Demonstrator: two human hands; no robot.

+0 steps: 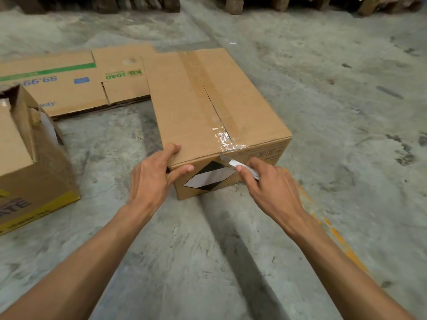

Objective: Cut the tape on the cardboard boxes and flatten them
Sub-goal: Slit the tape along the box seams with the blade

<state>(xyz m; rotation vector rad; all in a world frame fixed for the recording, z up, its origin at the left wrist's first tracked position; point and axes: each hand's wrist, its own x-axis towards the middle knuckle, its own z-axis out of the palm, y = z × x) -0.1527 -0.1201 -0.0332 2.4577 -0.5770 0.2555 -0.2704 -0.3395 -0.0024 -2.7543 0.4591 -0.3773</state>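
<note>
A: What is lying around the person?

B: A big flat sheet of cardboard [69,84] is lying on the floor at the back left. An open box [30,158] with a yellow stripe is sitting at the left. Wooden pallets [233,4] are standing far back. Nothing is blocking the hands.

A: Where is the box with the tape?

B: The closed box [212,116] is sitting in the middle, right in front of the person. Brown tape [203,84] is running down its top, and it is looking crinkled at the near edge. The left hand [152,179] is holding the near left corner, fingers on top and thumb on the front. The right hand [268,185] is gripping a small knife [240,166], and the blade is touching the near top edge by the tape.

A: And the floor?

B: The grey concrete floor [323,100] is looking stained and scuffed, with an orange line [335,234] on the right.
</note>
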